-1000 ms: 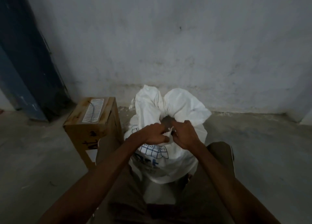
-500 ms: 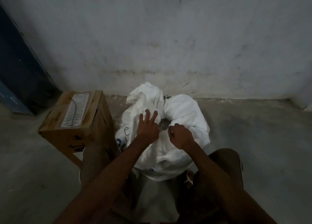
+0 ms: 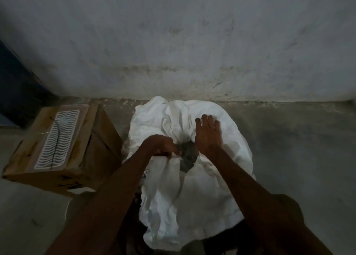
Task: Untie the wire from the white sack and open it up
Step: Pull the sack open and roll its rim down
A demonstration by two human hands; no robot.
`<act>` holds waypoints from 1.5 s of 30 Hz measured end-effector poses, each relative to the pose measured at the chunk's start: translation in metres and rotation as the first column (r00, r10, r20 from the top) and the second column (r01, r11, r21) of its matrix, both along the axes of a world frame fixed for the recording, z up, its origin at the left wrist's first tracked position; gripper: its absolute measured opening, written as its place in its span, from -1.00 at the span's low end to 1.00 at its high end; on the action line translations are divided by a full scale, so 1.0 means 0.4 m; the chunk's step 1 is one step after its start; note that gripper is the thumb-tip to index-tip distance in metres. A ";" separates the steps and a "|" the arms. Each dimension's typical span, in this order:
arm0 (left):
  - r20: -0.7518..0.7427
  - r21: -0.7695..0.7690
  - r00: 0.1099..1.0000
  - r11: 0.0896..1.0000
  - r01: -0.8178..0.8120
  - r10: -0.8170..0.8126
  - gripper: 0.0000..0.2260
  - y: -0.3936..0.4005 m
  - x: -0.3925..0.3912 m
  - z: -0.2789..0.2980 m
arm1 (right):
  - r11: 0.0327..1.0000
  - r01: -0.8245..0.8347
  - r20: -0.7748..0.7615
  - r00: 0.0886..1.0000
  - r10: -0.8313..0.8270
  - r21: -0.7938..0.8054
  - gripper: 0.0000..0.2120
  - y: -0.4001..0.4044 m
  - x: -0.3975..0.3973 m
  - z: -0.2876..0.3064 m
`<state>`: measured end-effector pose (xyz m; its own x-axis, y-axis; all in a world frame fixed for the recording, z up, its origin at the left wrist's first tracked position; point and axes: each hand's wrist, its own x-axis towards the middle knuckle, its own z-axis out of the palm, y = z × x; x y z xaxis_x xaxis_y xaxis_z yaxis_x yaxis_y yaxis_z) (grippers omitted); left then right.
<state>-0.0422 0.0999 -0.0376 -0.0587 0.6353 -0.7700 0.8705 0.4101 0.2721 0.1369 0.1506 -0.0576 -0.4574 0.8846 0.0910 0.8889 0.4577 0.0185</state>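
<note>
The white sack (image 3: 185,187) stands on the concrete floor (image 3: 289,149) between the person's knees, its far side close to the base of the grey wall (image 3: 173,43). A small dark opening (image 3: 187,155) shows at its gathered neck. The left hand (image 3: 160,146) is closed, pinching a fold of sack cloth at the near-left edge of that opening. The right hand (image 3: 208,137) is spread flat, fingers apart, pressing on the sack's far-right bulge, holding nothing. No wire can be made out in the dim light. A cardboard box (image 3: 63,147) sits just left of the sack, its corner touching or nearly touching the cloth. Bare floor stretches to the right of the sack.
</note>
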 end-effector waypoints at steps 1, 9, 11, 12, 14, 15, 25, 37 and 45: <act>0.009 0.009 1.000 1.000 -0.029 0.029 -0.54 0.017 -0.004 -0.007 | 1.000 0.026 0.002 1.000 -0.026 0.010 -0.17 0.027 -0.011 -0.008; -0.425 0.536 0.898 0.767 0.354 -0.117 -0.26 0.062 -0.008 -0.049 | 0.986 0.159 0.080 0.985 -0.154 -0.058 0.43 0.168 -0.038 -0.001; -0.381 0.409 0.912 0.857 0.314 -0.152 -0.23 0.049 -0.021 -0.056 | 0.962 0.236 0.085 0.970 -0.226 -0.138 0.44 0.170 -0.028 0.016; -0.344 0.337 0.924 0.896 0.290 -0.169 -0.27 0.041 -0.030 -0.066 | 0.944 0.276 0.090 0.961 -0.263 -0.182 0.43 0.169 -0.020 0.024; -0.334 0.202 0.910 0.924 0.325 -0.247 -0.42 0.013 -0.037 -0.061 | 0.901 0.333 0.066 0.942 -0.328 -0.278 0.41 0.156 -0.002 0.046; -0.334 0.164 0.902 0.925 0.341 -0.273 -0.48 -0.008 -0.035 -0.048 | 0.890 0.325 0.027 0.942 -0.334 -0.320 0.37 0.144 0.006 0.059; -0.445 0.883 0.892 0.204 0.423 0.079 -0.56 -0.139 0.041 0.211 | 0.965 -0.203 -0.382 0.915 0.127 -0.164 -0.52 -0.057 0.031 0.246; -0.172 0.808 0.981 0.557 0.193 -0.091 -0.66 -0.203 0.039 0.374 | 0.984 -0.177 -0.305 0.936 0.175 0.020 -0.89 -0.206 0.168 0.473; -0.057 0.870 0.996 0.485 0.083 -0.067 -0.75 -0.242 0.012 0.428 | 0.994 -0.101 -0.388 0.916 0.107 0.036 -0.89 -0.191 0.237 0.489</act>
<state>-0.0372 0.0031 0.1337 0.0179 0.9835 0.1797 0.8925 -0.0968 0.4405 0.2316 0.0744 0.1379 -0.4731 0.8310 0.2927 0.7746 0.5506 -0.3111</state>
